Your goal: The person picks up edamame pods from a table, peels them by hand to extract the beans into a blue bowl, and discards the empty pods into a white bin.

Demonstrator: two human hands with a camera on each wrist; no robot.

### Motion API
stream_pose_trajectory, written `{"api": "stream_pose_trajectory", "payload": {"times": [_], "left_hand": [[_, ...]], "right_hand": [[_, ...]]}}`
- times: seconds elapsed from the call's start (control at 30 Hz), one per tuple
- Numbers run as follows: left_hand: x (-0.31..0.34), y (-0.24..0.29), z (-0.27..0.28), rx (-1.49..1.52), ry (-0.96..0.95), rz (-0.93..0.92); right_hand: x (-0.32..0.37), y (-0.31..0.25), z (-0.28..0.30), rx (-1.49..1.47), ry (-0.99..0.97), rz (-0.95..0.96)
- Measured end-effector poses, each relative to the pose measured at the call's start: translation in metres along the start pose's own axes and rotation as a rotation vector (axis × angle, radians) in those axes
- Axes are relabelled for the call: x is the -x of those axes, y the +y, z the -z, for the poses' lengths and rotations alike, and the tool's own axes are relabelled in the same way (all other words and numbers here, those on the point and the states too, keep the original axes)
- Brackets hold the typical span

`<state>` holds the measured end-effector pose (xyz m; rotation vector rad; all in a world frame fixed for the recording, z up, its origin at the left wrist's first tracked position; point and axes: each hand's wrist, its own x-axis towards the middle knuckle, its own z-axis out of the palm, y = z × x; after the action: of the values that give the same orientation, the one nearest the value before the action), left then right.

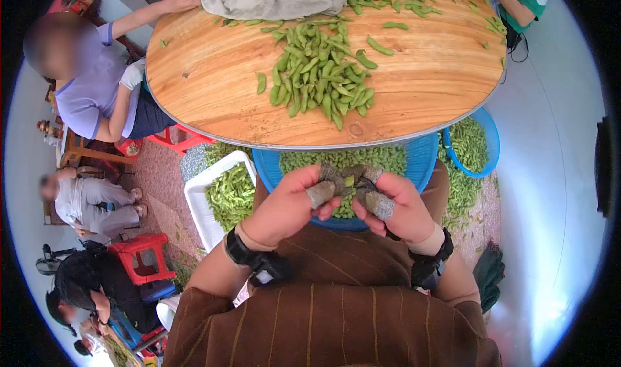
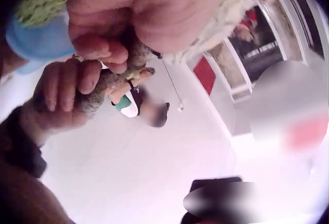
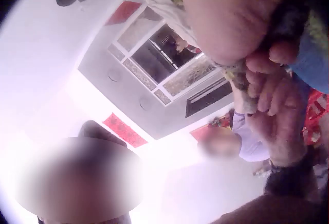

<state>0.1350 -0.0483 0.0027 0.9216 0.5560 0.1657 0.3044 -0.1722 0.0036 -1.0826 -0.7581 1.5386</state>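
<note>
Both hands meet above a blue basket (image 1: 427, 162) of shelled green beans (image 1: 388, 159), in the head view. A small green pod (image 1: 350, 181) lies between the fingertips, pinched from both sides by the left hand (image 1: 292, 202) and the right hand (image 1: 402, 206). Grey covers wrap several fingertips and thumbs. In the left wrist view the left hand (image 2: 154, 13) has its fingers curled close to the right hand (image 2: 64, 93). The right wrist view shows the right hand (image 3: 231, 18) curled against the left; the pod is hard to make out there.
A wooden table (image 1: 213, 63) with a heap of green pods (image 1: 317, 76) stands just beyond the hands. Left of the lap is a white tray (image 1: 200, 195) of pods; a smaller blue basket (image 1: 493, 148) is at the right. A person (image 1: 97, 102) sits at the table's left.
</note>
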Motion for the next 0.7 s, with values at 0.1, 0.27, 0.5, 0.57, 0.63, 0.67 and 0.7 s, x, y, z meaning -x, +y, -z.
{"api": "stream_pose_trajectory", "payload": {"times": [0.1, 0.27, 0.5, 0.57, 0.63, 0.67, 0.7], "left_hand": [[-0.001, -0.007, 0.002, 0.575, -0.192, 0.175], [-0.013, -0.021, 0.013, 0.356, -0.042, 0.114], [-0.017, -0.02, 0.004, -0.035, 0.105, 0.088], [-0.016, -0.016, 0.002, -0.206, 0.167, 0.021], [-0.01, -0.013, 0.007, -0.372, 0.234, -0.04], [-0.001, -0.009, 0.017, -0.994, 0.228, -0.195], [0.008, -0.006, 0.027, -1.616, 0.205, -0.348]], "right_hand": [[-0.004, 0.013, 0.004, 0.371, 0.063, 0.324], [-0.003, 0.024, 0.017, 1.216, 0.273, 0.424], [-0.011, 0.014, 0.009, 0.683, 0.324, 0.28], [-0.015, 0.017, 0.01, 0.766, 0.368, 0.289], [-0.016, 0.02, 0.014, 1.0, 0.31, 0.372], [-0.016, 0.019, 0.015, 1.003, 0.304, 0.376], [-0.015, 0.019, 0.015, 1.024, 0.277, 0.391]]}}
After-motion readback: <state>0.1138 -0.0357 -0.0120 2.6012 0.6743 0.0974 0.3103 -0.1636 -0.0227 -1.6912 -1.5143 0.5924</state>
